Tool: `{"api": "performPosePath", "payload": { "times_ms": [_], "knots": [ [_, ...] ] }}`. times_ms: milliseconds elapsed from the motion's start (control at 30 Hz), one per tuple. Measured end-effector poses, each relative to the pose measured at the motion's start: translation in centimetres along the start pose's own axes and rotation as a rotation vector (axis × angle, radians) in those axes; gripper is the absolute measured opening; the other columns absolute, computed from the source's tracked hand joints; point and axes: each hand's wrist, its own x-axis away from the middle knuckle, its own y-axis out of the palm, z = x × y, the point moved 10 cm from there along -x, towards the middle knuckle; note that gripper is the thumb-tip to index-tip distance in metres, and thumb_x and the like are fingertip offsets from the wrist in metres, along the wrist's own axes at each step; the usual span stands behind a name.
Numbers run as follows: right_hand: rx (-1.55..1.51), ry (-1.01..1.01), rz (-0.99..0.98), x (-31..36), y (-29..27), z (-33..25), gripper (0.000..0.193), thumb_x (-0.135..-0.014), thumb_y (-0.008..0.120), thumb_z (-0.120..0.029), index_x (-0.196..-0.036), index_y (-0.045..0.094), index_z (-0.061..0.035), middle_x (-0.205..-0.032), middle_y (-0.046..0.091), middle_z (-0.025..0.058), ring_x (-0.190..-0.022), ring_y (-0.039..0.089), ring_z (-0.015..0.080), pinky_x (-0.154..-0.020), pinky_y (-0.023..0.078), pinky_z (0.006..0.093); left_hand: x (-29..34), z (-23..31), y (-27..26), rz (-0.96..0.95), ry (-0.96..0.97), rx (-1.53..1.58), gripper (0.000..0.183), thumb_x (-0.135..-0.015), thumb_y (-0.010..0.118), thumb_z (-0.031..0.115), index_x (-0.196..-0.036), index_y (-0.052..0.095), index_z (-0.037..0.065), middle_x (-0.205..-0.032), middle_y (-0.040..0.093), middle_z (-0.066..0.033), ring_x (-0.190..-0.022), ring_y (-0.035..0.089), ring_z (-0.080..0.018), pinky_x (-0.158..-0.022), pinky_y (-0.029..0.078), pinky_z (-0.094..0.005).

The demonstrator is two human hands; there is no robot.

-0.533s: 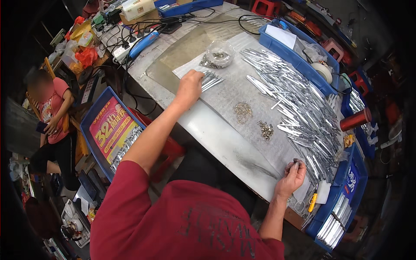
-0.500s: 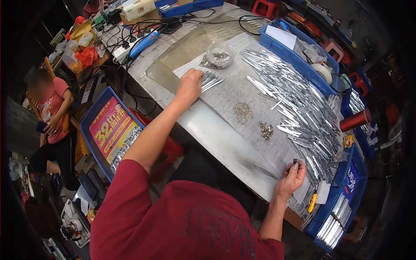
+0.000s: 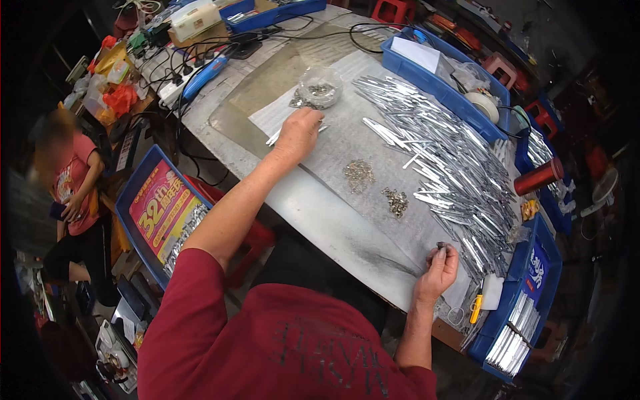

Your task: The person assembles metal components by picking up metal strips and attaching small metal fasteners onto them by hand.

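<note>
My left hand (image 3: 299, 135) is closed, knuckles up, over a small group of silver metal strips (image 3: 273, 140), whose ends stick out on both sides of it. The hand hides its fingertips and whatever they grip. Just beyond it stands a clear plastic bowl (image 3: 320, 87) with small metal parts. At the near right of the table my right hand (image 3: 437, 272) is raised with thumb and fingers pinched together. A small dark thing shows at its fingertips, too small to name. Between the hands lie a pile of tiny brassy parts (image 3: 359, 175) and a pile of darker ones (image 3: 395, 202).
A big heap of silver strips (image 3: 440, 153) covers the table's right side. Blue bins (image 3: 393, 61) line the far and right edges. A red cylinder (image 3: 539, 176) and a yellow-handled tool (image 3: 476, 309) lie at right. Cables and a power strip (image 3: 171, 92) are far left; a person (image 3: 81, 175) sits beyond.
My left hand has moved right across the silver strips, so their left ends now show. My right hand stays pinched in nearly the same spot. The whole view has shifted slightly.
</note>
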Motion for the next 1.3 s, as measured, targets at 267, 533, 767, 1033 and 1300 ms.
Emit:
{"api": "performPosePath", "payload": {
  "times_ms": [267,533,767,1033,1300],
  "knots": [
    [0.001,0.028,-0.079,0.1,0.8,0.1,0.014,-0.087,0.046,-0.011,-0.095,0.049,-0.0001,-0.074,0.048,0.0007,-0.063,0.041,0.0056,-0.057,0.035,0.0182,-1.6,5.5,8.5,-0.296,0.150,0.046,0.021,-0.070,0.050,-0.001,-0.089,0.057,0.003,-0.087,0.055,-0.0121,-0.084,0.051,-0.0298,-0.074,0.043,-0.0359],
    [0.003,0.027,-0.048,0.1,0.5,0.3,0.013,-0.087,0.046,-0.010,-0.095,0.049,0.0004,-0.072,0.048,0.0000,-0.062,0.041,0.0052,-0.055,0.035,0.0179,-2.0,6.6,12.2,-0.406,0.178,-0.049,0.018,-0.074,0.051,0.007,-0.092,0.055,0.008,-0.088,0.053,-0.0089,-0.087,0.050,-0.0280,-0.074,0.042,-0.0378],
    [0.011,0.051,-0.073,0.2,0.8,0.4,0.011,-0.087,0.047,-0.011,-0.094,0.050,-0.0023,-0.075,0.049,0.0003,-0.063,0.041,0.0047,-0.055,0.033,0.0172,-2.2,6.4,12.4,-0.476,0.121,-0.046,0.018,-0.079,0.046,0.012,-0.094,0.055,0.011,-0.093,0.050,-0.0071,-0.094,0.047,-0.0254,-0.077,0.039,-0.0399],
    [0.014,0.054,-0.066,0.1,0.9,0.2,0.012,-0.087,0.047,-0.010,-0.094,0.050,-0.0015,-0.071,0.047,-0.0005,-0.062,0.041,0.0049,-0.056,0.034,0.0176,-1.8,6.4,11.9,-0.457,0.174,-0.074,0.009,-0.075,0.056,0.011,-0.082,0.054,0.006,-0.091,0.050,-0.0071,-0.093,0.047,-0.0262,-0.075,0.040,-0.0403],
    [0.019,0.021,-0.096,0.2,0.9,0.2,0.012,-0.087,0.047,-0.009,-0.094,0.050,-0.0006,-0.072,0.048,0.0001,-0.062,0.041,0.0053,-0.056,0.034,0.0179,-1.1,4.9,11.3,-0.505,0.005,0.089,0.015,-0.072,0.061,0.010,-0.078,0.052,0.001,-0.082,0.056,-0.0149,-0.081,0.054,-0.0325,-0.070,0.042,-0.0393]
  ]
}}
